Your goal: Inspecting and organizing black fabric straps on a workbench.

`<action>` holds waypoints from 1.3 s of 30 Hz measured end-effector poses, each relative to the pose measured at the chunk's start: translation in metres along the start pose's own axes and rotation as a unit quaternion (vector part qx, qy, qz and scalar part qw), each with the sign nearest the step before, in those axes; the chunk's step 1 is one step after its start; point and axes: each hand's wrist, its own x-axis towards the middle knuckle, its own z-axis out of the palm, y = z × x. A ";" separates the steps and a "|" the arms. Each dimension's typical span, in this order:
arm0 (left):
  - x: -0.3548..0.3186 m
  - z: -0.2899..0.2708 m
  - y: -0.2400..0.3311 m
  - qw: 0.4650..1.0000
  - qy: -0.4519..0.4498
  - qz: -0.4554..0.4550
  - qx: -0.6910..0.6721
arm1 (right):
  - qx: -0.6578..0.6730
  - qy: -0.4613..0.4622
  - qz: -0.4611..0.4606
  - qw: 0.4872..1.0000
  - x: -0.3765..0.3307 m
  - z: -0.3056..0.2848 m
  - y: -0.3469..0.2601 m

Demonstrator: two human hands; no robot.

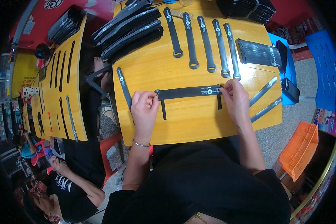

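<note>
A wide black strap [186, 93] with white printing lies crosswise near the front of the yellow table, between my hands. My left hand [143, 109] pinches its left end, thumb against fingertips. At the other end, my right hand [235, 100] has its fingers closed on the strap. Two narrow black strips [164, 109] extend below it, one near each end. A single grey-black strap [124, 85] lies partly behind my left hand, and two more straps [264, 91] slant beside my right wrist. Beyond, several straps with ring ends [206, 44] lie in a spaced row.
Black straps are piled [132, 33] at the back left; a neat stack [259, 53] lies at the right. A dark phone [290, 90] rests on a blue surface beside the table. An orange crate [299, 149] stands right. At left, a person [72, 186] sits by another yellow table [76, 108].
</note>
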 end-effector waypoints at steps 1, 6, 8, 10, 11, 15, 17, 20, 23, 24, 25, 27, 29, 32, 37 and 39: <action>-0.002 -0.001 -0.001 1.000 -0.007 0.008 0.020 | 0.012 0.003 -0.009 1.000 0.000 0.001 0.003; -0.014 0.001 0.017 0.977 -0.004 0.147 0.157 | -0.022 0.043 -0.135 0.990 -0.007 0.000 -0.002; -0.019 0.003 0.032 0.945 -0.098 0.225 0.214 | -0.074 -0.012 -0.263 0.962 -0.019 0.012 -0.016; -0.024 0.013 0.035 0.942 -0.144 0.220 0.211 | -0.107 -0.119 -0.275 0.948 -0.037 0.027 -0.034; -0.026 0.016 0.034 0.936 -0.188 0.210 0.211 | -0.127 -0.161 -0.276 0.939 -0.043 0.032 -0.038; -0.029 0.015 0.029 0.919 -0.194 0.226 0.258 | -0.185 -0.120 -0.214 0.952 -0.048 0.027 -0.024; -0.029 0.014 0.030 0.921 -0.195 0.220 0.256 | -0.223 -0.114 -0.208 0.945 -0.047 0.017 -0.015; -0.026 0.009 0.029 0.929 -0.199 0.217 0.226 | -0.219 -0.134 -0.157 0.954 -0.046 0.002 -0.007; -0.024 -0.008 0.014 0.954 -0.115 0.187 0.204 | -0.150 -0.128 -0.154 0.968 -0.041 -0.008 -0.001; -0.024 -0.016 0.007 0.965 -0.028 0.154 0.210 | -0.149 -0.127 -0.155 0.968 -0.040 -0.009 -0.001; -0.024 -0.025 0.005 0.958 0.029 0.113 0.261 | -0.120 -0.094 -0.149 0.977 -0.039 -0.010 -0.002; -0.023 -0.040 -0.005 0.943 0.088 0.071 0.312 | -0.089 -0.061 -0.145 0.984 -0.039 -0.012 -0.007; -0.023 -0.054 -0.032 0.935 0.099 -0.007 0.341 | -0.036 -0.033 -0.172 0.984 -0.036 -0.010 -0.020; -0.027 -0.070 -0.077 0.984 0.085 -0.092 0.131 | -0.009 -0.035 -0.188 0.982 -0.034 -0.006 -0.030; -0.040 -0.093 -0.078 0.983 0.107 -0.145 -0.020 | 0.000 -0.048 -0.214 0.976 -0.035 -0.003 -0.040; -0.040 -0.103 -0.054 0.968 0.125 -0.204 -0.078 | 0.005 -0.060 -0.223 0.973 -0.034 0.001 -0.043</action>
